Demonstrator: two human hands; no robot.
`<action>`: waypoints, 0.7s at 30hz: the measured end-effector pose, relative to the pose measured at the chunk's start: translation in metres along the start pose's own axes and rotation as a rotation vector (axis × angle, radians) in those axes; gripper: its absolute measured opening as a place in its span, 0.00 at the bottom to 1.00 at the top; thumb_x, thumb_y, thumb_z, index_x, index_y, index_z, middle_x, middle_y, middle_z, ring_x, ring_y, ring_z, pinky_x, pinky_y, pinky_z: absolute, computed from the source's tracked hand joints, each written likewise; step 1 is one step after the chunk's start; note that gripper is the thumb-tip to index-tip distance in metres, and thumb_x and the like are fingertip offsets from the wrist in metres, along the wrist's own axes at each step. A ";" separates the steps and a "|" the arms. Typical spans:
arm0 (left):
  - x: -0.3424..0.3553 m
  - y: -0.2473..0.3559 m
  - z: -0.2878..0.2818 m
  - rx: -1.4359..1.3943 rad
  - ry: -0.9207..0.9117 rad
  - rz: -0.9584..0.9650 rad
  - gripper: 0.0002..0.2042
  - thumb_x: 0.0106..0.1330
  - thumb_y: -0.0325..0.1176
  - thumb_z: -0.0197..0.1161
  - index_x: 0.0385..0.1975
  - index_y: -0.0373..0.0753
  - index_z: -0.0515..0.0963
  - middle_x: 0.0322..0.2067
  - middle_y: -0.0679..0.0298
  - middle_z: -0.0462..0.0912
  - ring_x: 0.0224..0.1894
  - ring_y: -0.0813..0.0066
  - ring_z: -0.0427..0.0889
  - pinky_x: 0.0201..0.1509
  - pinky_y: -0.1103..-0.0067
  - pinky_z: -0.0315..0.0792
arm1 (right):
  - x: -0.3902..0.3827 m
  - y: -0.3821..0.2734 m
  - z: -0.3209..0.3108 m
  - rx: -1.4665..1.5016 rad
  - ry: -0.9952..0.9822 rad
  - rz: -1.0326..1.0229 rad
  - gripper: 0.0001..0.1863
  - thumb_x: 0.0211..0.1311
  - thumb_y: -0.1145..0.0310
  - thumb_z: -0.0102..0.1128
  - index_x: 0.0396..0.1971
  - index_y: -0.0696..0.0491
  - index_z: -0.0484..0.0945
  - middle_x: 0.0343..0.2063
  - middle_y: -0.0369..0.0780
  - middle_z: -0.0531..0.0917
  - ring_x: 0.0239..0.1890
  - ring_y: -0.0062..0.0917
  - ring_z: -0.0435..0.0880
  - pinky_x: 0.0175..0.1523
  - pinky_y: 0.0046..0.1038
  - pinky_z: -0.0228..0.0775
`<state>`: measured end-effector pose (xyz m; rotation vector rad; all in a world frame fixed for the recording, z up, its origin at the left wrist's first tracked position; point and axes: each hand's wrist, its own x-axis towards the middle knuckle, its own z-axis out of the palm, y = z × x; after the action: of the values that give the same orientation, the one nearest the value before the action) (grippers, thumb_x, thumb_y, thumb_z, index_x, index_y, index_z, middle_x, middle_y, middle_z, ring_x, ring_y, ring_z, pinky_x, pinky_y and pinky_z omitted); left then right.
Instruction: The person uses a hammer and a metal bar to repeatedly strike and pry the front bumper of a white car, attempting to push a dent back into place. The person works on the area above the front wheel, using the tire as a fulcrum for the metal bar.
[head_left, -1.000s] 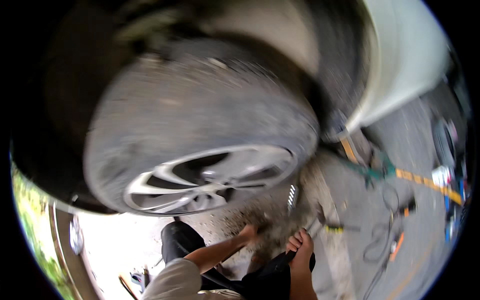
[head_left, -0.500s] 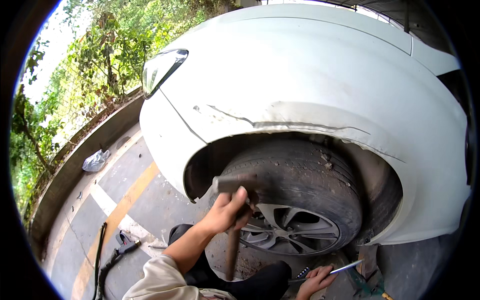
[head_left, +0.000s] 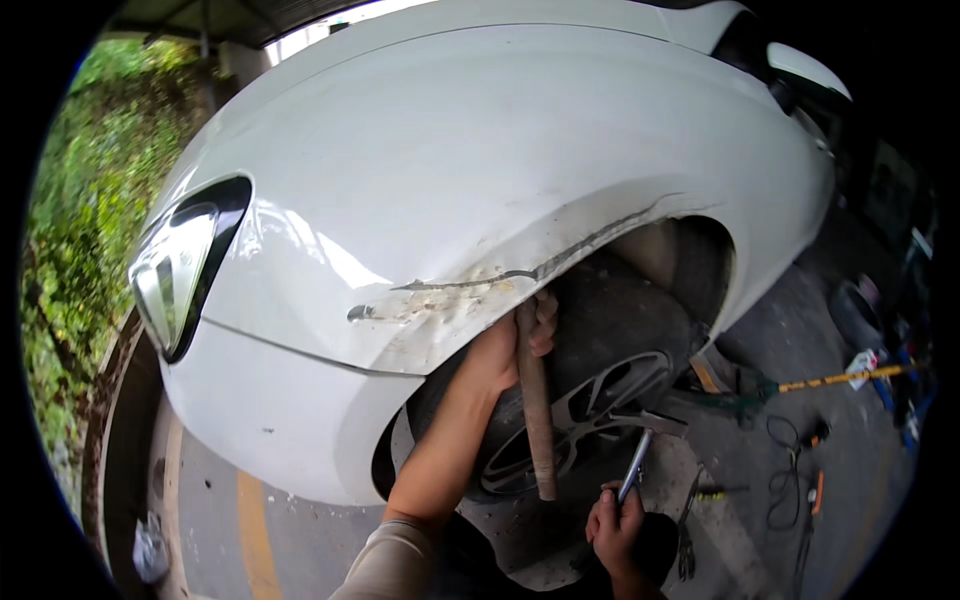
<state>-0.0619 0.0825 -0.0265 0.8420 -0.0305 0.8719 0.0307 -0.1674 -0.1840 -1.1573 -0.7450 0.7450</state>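
Observation:
The white car fender (head_left: 480, 130) has a long cracked dent (head_left: 450, 285) above the front wheel arch. My left hand (head_left: 505, 345) is at the arch's lower lip, closed on a hammer with a worn brown handle (head_left: 537, 430) hanging downward; its head is hidden behind the fender. The tire (head_left: 610, 290) and alloy rim (head_left: 625, 370) sit behind that handle. Low on the right, my right hand (head_left: 615, 530) grips a second hammer (head_left: 640, 460) by its metal shaft, head raised in front of the wheel.
On the right floor are a green jack (head_left: 740, 400) with a yellow handle (head_left: 820, 382), cables (head_left: 780, 490), scattered hand tools (head_left: 688, 545) and a loose tire (head_left: 855, 315). At left are a low curb wall (head_left: 105, 440), a plastic bag (head_left: 150, 550) and greenery (head_left: 90, 200).
My left hand has lifted its hammer up under the fender lip, hiding the head. My right hand's hammer now points upward by the wheel. The view has swung onto the fender.

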 end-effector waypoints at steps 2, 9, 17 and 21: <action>0.004 0.005 0.011 -0.210 -0.071 -0.149 0.14 0.72 0.46 0.47 0.35 0.41 0.67 0.25 0.67 0.64 0.15 0.82 0.59 0.17 0.88 0.58 | -0.020 -0.012 -0.005 -0.067 0.054 0.085 0.06 0.69 0.71 0.47 0.40 0.57 0.67 0.12 0.32 0.67 0.08 0.13 0.62 0.12 0.19 0.54; 0.014 0.001 -0.011 -0.548 -0.483 -0.225 0.16 0.74 0.42 0.43 0.28 0.36 0.65 0.20 0.67 0.63 0.11 0.83 0.62 0.12 0.87 0.59 | -0.060 -0.020 -0.021 -0.146 0.247 0.133 0.09 0.68 0.70 0.51 0.43 0.58 0.66 0.14 0.33 0.67 0.08 0.14 0.65 0.12 0.21 0.56; -0.024 0.019 0.010 0.278 0.008 0.186 0.17 0.72 0.39 0.48 0.54 0.34 0.66 0.33 0.66 0.68 0.28 0.80 0.66 0.31 0.82 0.65 | -0.099 0.003 -0.065 -0.021 0.359 0.283 0.06 0.67 0.69 0.50 0.41 0.53 0.67 0.16 0.32 0.65 0.10 0.14 0.62 0.14 0.21 0.55; -0.030 0.017 0.016 0.282 0.106 0.059 0.14 0.70 0.34 0.52 0.51 0.34 0.67 0.34 0.63 0.70 0.32 0.75 0.70 0.38 0.77 0.70 | -0.105 0.021 -0.107 0.055 0.547 0.317 0.09 0.65 0.69 0.52 0.41 0.56 0.67 0.14 0.33 0.65 0.09 0.17 0.62 0.13 0.23 0.55</action>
<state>-0.0889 0.0578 -0.0147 1.0602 0.1643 0.9891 0.0588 -0.3049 -0.2421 -1.3651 -0.0831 0.6579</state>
